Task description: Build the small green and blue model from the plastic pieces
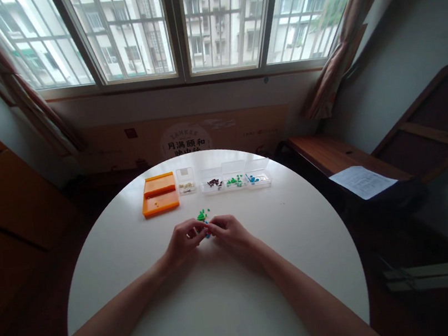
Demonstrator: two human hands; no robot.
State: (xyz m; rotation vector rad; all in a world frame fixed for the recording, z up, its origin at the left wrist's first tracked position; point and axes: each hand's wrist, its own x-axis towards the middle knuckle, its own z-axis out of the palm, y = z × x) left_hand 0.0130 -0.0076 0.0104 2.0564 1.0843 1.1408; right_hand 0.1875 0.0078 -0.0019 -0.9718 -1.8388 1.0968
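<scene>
My left hand [184, 238] and my right hand [228, 229] meet at the middle of the white round table [223, 303]. Their fingers are closed around a small toy-brick assembly [207, 234] with blue bits, mostly hidden by the fingertips. Just beyond them sit small green pieces [202, 215], close to the fingertips. Whether these join the assembly I cannot tell. Both wrists hover low over the tabletop.
An orange tray [162, 211] with a few tiny pieces stands at the back left. Beside it is a small clear box [187, 191] with pale pieces. Further right, a clear compartment box [236, 187] with raised lids holds dark, green and blue pieces. A paper sheet [363, 181] lies on a wooden bench [331, 154].
</scene>
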